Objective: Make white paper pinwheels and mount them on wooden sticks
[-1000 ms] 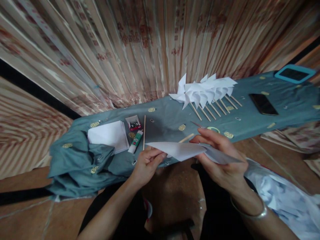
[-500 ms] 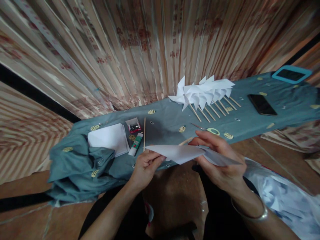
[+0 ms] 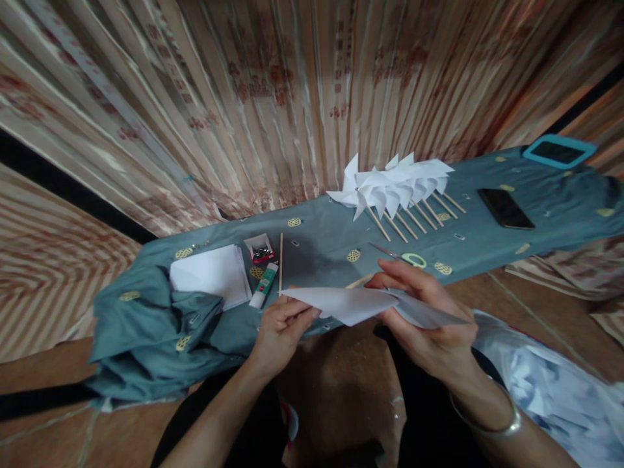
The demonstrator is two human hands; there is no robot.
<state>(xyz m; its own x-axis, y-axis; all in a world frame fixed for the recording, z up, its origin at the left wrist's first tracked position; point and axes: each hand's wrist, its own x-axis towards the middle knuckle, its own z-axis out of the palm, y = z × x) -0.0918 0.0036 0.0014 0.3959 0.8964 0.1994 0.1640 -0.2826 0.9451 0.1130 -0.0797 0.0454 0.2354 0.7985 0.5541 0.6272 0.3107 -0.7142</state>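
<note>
Between my hands, over the table's near edge, is a white paper pinwheel [image 3: 344, 304] with folded blades. My left hand [image 3: 283, 331] pinches its left edge between thumb and fingers. My right hand [image 3: 426, 322] grips it near the centre, fingers above and thumb below. Part of the paper lies across the right palm. Behind the paper a wooden stick [image 3: 358, 281] partly shows; whether it is joined to the pinwheel I cannot tell. Just beyond the right fingers lie scissors [image 3: 413, 259] with pale green handles.
Several finished pinwheels [image 3: 390, 185] on sticks overlap at the back. On the left lie a paper stack [image 3: 209, 273], a glue stick [image 3: 264, 285], a box of pins [image 3: 260, 249] and a loose stick [image 3: 281, 263]. A phone [image 3: 506, 208] and blue-framed device [image 3: 559, 151] lie right; a plastic bag [image 3: 546, 383] stands below.
Both hands keep the same hold on the paper pinwheel, with barely any movement. The whole view has shifted slightly.
</note>
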